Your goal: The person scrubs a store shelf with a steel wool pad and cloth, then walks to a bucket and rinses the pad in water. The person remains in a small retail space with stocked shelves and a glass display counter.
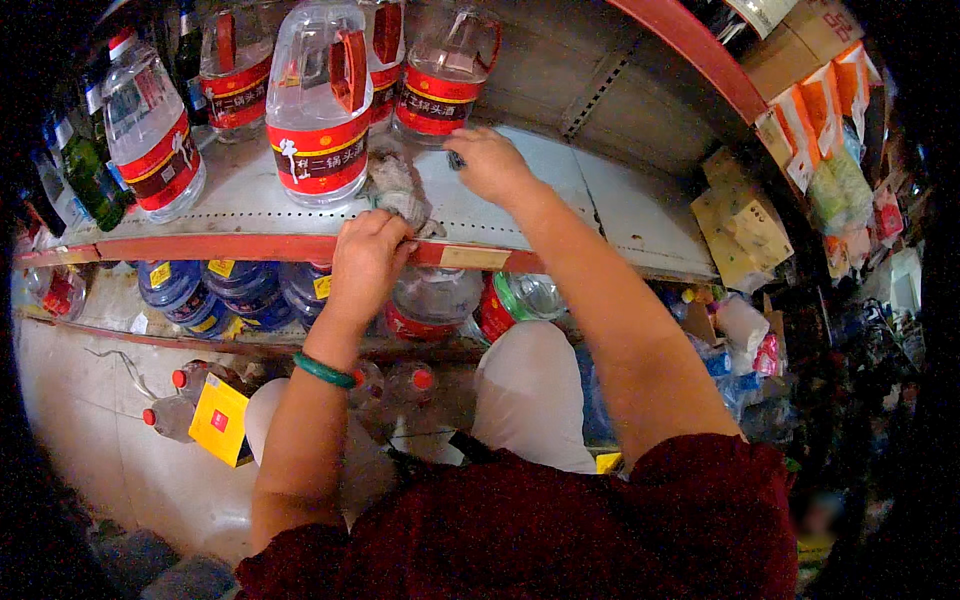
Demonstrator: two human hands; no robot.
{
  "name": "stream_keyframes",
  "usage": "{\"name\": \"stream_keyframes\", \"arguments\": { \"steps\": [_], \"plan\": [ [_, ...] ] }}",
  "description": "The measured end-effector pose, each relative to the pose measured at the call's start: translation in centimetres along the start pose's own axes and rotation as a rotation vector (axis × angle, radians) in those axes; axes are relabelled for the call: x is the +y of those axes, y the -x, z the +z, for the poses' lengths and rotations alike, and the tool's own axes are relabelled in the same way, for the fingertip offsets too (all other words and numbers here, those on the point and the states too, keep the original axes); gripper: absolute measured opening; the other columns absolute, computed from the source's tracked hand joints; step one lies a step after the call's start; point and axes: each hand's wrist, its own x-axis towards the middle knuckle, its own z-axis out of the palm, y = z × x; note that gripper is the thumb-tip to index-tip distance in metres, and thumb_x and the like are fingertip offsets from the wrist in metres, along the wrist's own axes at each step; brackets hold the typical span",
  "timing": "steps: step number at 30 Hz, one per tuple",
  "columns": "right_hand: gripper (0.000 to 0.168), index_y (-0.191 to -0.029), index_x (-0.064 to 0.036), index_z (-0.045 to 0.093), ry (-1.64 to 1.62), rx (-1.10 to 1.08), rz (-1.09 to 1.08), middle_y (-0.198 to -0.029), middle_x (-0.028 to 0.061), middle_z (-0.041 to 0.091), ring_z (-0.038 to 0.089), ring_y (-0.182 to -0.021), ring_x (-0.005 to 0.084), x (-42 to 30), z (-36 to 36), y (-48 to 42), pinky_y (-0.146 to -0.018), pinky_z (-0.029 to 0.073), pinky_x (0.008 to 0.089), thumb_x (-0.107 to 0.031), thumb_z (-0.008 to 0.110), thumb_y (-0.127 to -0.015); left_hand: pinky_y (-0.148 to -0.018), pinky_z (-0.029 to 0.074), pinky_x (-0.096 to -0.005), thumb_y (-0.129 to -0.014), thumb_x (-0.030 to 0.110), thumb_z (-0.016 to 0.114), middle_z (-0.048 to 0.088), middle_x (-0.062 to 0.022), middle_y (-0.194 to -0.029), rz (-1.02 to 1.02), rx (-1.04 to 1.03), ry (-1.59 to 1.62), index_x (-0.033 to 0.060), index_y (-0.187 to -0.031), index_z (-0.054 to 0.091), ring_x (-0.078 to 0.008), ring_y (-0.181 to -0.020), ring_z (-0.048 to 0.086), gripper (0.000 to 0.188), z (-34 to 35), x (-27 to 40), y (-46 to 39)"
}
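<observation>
My left hand [373, 251], its wrist in a green bangle [324, 370], rests at the red front edge of a white metal shelf [540, 161]. Its curled fingers touch or nearly touch a crumpled, dirty grey cloth [397, 184]; whether they grip it is unclear. My right hand [491, 166] reaches farther back over the shelf, by the base of a large clear plastic bottle [439, 101] with a red label. A small dark object [455, 160] shows between its thumb and fingers. Left of the cloth stands another large clear bottle [322, 105] with a red handle.
A capped bottle [156, 135] and green glass bottles [90, 165] stand at left. Cardboard pieces [739, 225] lie at the shelf's right end. Blue-tinted bottles [251, 289] fill the lower shelf. A yellow box [217, 421] and red-capped bottles [169, 418] are on the floor.
</observation>
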Motion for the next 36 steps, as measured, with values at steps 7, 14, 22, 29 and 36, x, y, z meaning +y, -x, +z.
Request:
{"name": "stream_keyframes", "arguments": {
  "steps": [7,14,22,29,36],
  "plan": [
    [0.042,-0.107,-0.009,0.058,-0.328,-0.141,0.333,-0.106,0.0159,0.057,0.057,-0.096,0.0349,-10.8,-2.0,-2.9,-0.083,0.046,0.0432,-0.033,0.065,-0.073,-0.071,0.041,-0.0394,-0.065,0.008,0.067,0.054,-0.0097,-0.081,-0.016,-0.02,-0.012,0.0061,-0.079,0.056,-0.0292,-0.08,0.053,0.018,-0.7,-0.2,0.2],
    [0.032,-0.103,-0.003,0.053,-0.66,-0.05,0.467,-0.101,0.0201,0.058,0.057,-0.094,0.037,-8.1,-2.2,-1.5,-0.08,0.045,0.0416,-0.011,0.059,-0.072,-0.072,0.041,-0.0396,-0.069,0.009,0.066,0.055,-0.0107,-0.085,-0.026,0.01,0.006,0.0053,-0.083,0.056,-0.0303,-0.083,0.053,0.018,-0.5,0.5,-0.1],
    [0.032,-0.107,-0.005,0.052,-1.483,0.67,1.015,-0.102,0.0095,0.053,0.053,-0.09,0.021,2.9,-9.0,5.2,-0.079,0.045,0.037,-0.024,0.051,-0.082,-0.071,0.041,-0.0386,-0.069,0.01,0.067,0.055,-0.0094,-0.082,-0.039,-0.001,-0.009,0.0049,-0.079,0.056,-0.0297,-0.08,0.053,0.016,-0.4,0.3,0.1],
    [0.043,-0.122,-0.001,0.045,-0.498,0.427,0.936,-0.107,0.0115,0.057,0.055,-0.096,0.0228,13.6,-6.9,16.2,-0.084,0.044,0.0337,-0.028,0.047,-0.088,-0.071,0.04,-0.0388,-0.069,0.01,0.067,0.054,-0.0088,-0.08,-0.023,-0.006,-0.01,0.0051,-0.078,0.055,-0.0289,-0.08,0.053,0.016,0.2,0.9,-0.4],
    [0.052,-0.133,-0.007,0.036,-0.269,-0.207,0.557,-0.137,0.0205,0.035,0.028,-0.129,0.0387,10.8,-0.2,18.5,-0.107,0.023,0.043,-0.035,0.043,-0.09,-0.071,0.04,-0.0387,-0.069,0.011,0.066,0.054,-0.0089,-0.079,-0.039,-0.021,-0.028,0.0054,-0.077,0.055,-0.0288,-0.079,0.052,0.015,-0.5,0.6,-0.1]
  ]
}}
